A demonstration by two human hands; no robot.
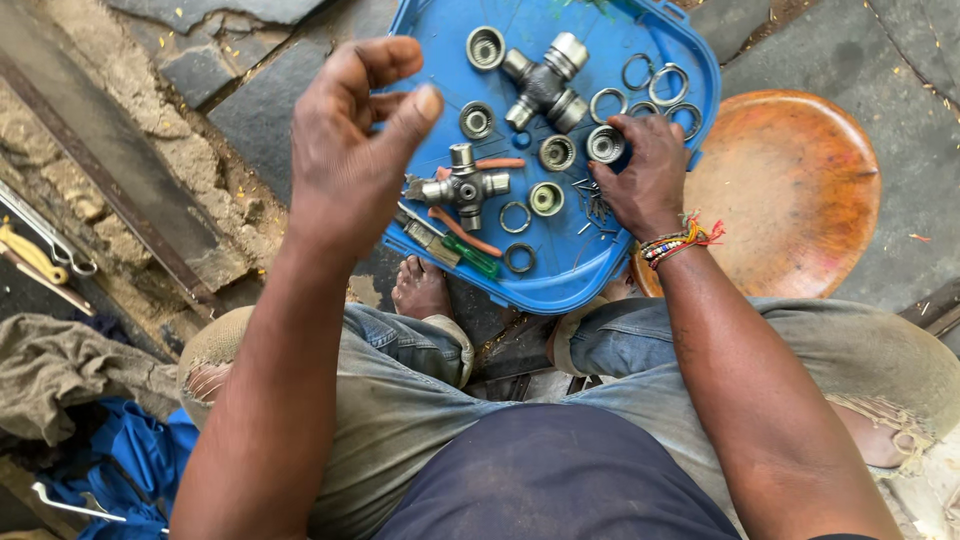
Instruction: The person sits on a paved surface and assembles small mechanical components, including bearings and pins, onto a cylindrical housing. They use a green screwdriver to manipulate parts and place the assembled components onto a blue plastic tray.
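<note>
Left hand [345, 165] raised, fingers spread, empty. Right hand [645, 175] pinching bearing cup [606, 144] in tray [560, 285]. Best lifted straight, clear of rings [668, 85] just beyond.

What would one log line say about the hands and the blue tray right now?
right hand: on bearing cup | left hand: raised, empty | blue tray: two cross joints, cups, rings

Blue tray [600, 275] crowded, 2 cross joints [545, 85] and bearing cups [546, 198] blocking the middle, open blue strip along the near rim (pliers [455, 235] aside), wooden stool [800, 190] bare beside it
</note>
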